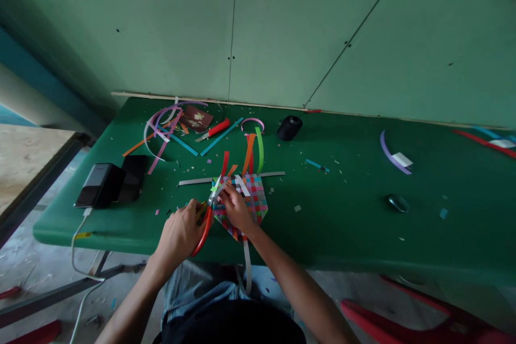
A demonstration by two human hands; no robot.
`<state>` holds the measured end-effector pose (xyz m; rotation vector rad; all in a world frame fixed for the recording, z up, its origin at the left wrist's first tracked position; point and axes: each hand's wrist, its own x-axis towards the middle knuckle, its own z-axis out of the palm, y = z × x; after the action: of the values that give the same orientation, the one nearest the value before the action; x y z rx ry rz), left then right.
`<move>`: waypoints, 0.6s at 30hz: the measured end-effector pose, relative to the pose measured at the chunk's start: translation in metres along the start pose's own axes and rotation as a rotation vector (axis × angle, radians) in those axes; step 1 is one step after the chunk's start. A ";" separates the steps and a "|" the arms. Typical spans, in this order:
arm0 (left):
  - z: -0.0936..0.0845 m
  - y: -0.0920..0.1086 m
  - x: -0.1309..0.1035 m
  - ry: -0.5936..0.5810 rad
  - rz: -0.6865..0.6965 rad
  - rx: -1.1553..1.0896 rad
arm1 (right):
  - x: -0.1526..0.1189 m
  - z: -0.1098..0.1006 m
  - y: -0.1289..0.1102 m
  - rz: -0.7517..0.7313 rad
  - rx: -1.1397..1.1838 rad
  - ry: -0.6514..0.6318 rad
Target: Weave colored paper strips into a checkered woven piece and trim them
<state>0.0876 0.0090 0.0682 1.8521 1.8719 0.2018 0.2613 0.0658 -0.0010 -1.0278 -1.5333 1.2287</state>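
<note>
- The mat (253,201), woven from paper strips in red, pink, blue and green checks, lies near the front edge of the green table (355,209), right before the seated person.
- The left hand (180,231) is just left of the mat, fingers curled shut through the red handles of the scissors (205,226); the blades point up toward the mat's left corner.
- The right hand (237,209) rests on the mat's left half, fingers bent down, pinching at the strips there. Just what it grips I cannot tell; a white strip (242,185) crosses right by its fingertips.
- Red, orange and green strip ends (252,153) stick up from the mat's far edge, curling away from the person.
- A grey strip (195,181) lies flat, running out left from the mat's top corner.
- One white strip hangs from the mat's near point over the table edge, down to the person's lap.
- Beyond the mat, to the left, lies a tangle of loose strips (165,129) in purple, pink, orange and blue, with a red knife (215,129) beside it.
- Straight beyond the mat, near the wall, sits a black roll (289,127).
- Well left of the mat, a phone (94,184) lies at the table edge with a white cable dropping to the floor.
- Well right of the mat lie a purple strip (389,156) and a small dark oval thing (398,203).
- Paper scraps are scattered all round the mat.
</note>
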 end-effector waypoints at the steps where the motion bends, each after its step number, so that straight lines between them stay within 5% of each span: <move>1: 0.001 -0.001 0.000 0.003 -0.002 0.002 | 0.000 0.000 0.001 0.002 0.002 -0.004; 18: -0.003 -0.004 0.002 -0.009 -0.039 -0.084 | 0.001 -0.001 0.004 -0.022 -0.010 -0.059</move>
<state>0.0829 0.0113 0.0689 1.7559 1.8635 0.2550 0.2620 0.0675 -0.0048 -0.9864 -1.5931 1.2474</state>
